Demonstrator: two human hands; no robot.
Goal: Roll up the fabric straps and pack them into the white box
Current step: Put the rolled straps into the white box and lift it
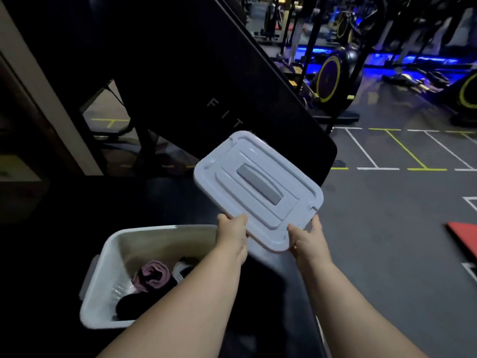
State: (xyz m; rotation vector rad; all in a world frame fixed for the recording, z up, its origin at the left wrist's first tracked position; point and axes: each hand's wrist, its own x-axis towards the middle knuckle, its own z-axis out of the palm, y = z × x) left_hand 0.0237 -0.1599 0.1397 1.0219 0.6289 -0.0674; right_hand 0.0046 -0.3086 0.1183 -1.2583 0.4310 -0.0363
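A white lid (258,187) with a grey handle is held in the air, tilted, up and to the right of the white box (103,277). My left hand (232,232) grips the lid's near left edge, and my right hand (308,237) grips its near right corner. The open box sits on a dark surface at the lower left. Inside it lie a rolled pink strap (152,276), a rolled black strap (131,304) and a rolled white-and-black strap (182,270). My left forearm hides part of the box.
A black slanted bench pad (180,73) rises behind the box. To the right is grey gym floor (387,228) with white and yellow lines, a red mat (464,239) at the edge, and exercise bikes (330,78) at the back.
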